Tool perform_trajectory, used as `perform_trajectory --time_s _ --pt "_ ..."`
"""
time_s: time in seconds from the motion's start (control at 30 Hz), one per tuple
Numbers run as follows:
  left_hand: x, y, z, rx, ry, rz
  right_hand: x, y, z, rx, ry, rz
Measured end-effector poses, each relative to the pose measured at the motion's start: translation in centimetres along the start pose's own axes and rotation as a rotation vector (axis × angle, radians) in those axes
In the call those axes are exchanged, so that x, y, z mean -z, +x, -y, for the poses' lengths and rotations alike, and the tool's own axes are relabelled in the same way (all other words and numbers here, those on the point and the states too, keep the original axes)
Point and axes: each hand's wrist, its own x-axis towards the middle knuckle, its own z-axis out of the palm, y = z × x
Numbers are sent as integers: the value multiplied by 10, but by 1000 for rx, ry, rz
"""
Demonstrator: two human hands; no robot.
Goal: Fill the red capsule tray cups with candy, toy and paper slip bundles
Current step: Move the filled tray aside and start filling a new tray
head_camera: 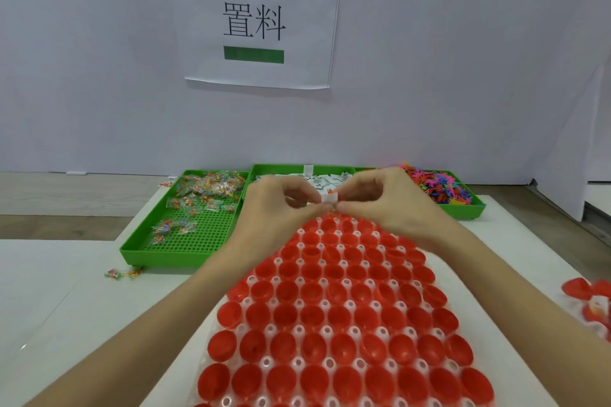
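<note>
Scene: A person assembles a small bundle [329, 199] over the far end of the red capsule tray [334, 324], beneath a paper sign [254, 21] on the wall.
Left hand: The left hand [281, 205], fingers curled, pinches the bundle's left side just above the tray's far row.
Right hand: The right hand [380, 200] pinches the same bundle from the right, a white paper slip showing between the fingertips.
Bundle contents: Too small to tell beyond the white slip and a touch of red.
Supplies: Beyond the tray sit three green bins: candy packets [201, 195] to the far left, paper slips [317, 179] straight behind, coloured toys [436, 185] to the far right.
Tray state: Every visible cup looks empty; the filling appears barely begun.
Doing it well: Likely best to keep the slip wrapped tight, lower the bundle squarely into one far cup and let go only once it is seated.
</note>
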Motion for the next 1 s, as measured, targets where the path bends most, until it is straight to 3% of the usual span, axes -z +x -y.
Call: perform_trajectory --time_s 0.3,0.63,0.8,1.0 --pt "-23 64 43 -30 244 111 0 60 -50 -150 -122 -16" --pt "-27 92 34 17 421 491 -12 69 -66 -159 -151 -33" --pt "-27 96 31 12 479 535 -17 68 -62 -118 -280 -20" --pt "-23 98 30 -2 448 562 -9 68 -54 -202 -316 70"
